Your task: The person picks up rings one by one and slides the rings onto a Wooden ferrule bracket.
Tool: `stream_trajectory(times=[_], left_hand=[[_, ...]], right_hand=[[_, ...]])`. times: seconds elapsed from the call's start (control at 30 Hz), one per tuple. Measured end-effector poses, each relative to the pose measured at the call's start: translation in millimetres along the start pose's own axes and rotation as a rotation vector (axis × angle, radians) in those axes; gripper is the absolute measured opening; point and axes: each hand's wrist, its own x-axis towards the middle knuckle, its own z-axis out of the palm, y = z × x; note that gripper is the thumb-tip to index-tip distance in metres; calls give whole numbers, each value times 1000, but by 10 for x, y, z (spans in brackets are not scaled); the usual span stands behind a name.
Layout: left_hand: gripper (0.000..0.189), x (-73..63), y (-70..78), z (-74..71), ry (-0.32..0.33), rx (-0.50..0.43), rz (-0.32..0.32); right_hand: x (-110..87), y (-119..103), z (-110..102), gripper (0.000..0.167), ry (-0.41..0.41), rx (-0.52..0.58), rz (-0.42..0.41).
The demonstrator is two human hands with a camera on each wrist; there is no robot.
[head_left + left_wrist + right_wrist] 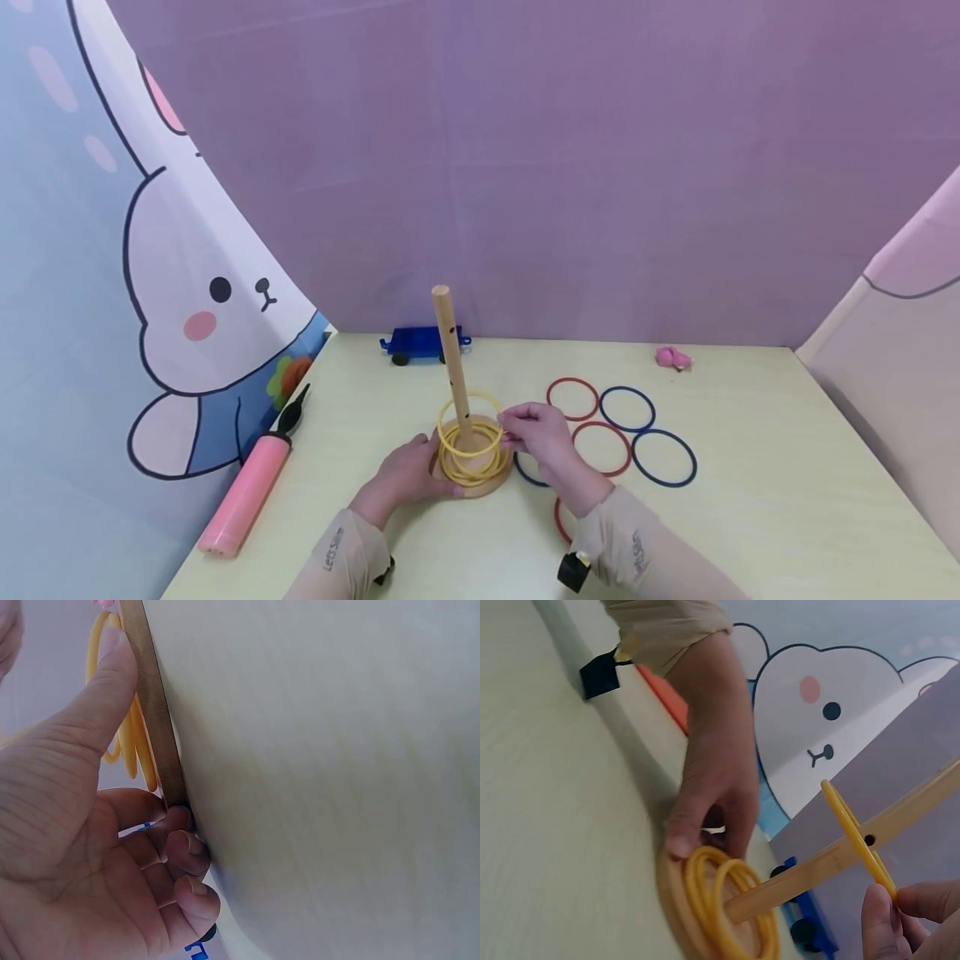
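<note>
A wooden post (452, 350) rises from a round wooden base (481, 492) on the table. Several yellow rings (697, 881) lie loosely stacked around the foot of the post. My left hand (408, 471) grips the near left edge of the base; in the left wrist view its thumb lies over the top side and the fingers curl at the rim. Between thumb and fingertips, my right hand (542, 433) pinches one more yellow ring (847, 823) by its right side. That ring is tilted around the post, above the stack.
Red rings (599, 382) and blue rings (696, 462) lie flat to the right, some partly hidden by my right arm. A pink hand pump (247, 496) lies at left. A blue toy cart (414, 342) and a small pink toy (672, 358) stand at the back.
</note>
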Motion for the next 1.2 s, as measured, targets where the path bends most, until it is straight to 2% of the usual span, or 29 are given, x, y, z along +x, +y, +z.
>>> stream_trajectory(times=[0.33, 0.6, 0.93, 1.2], left_hand=[[110, 26, 13, 11, -22, 5, -14], [110, 17, 27, 25, -28, 2, -12], [110, 19, 5, 0, -33, -12, -27], [110, 10, 12, -8, -48, -36, -44]], right_hand=[[52, 333, -1, 14, 14, -33, 11], [80, 440, -24, 17, 9, -84, 29], [74, 383, -156, 16, 46, -156, -59], [-27, 274, -292, 19, 54, -176, -52]])
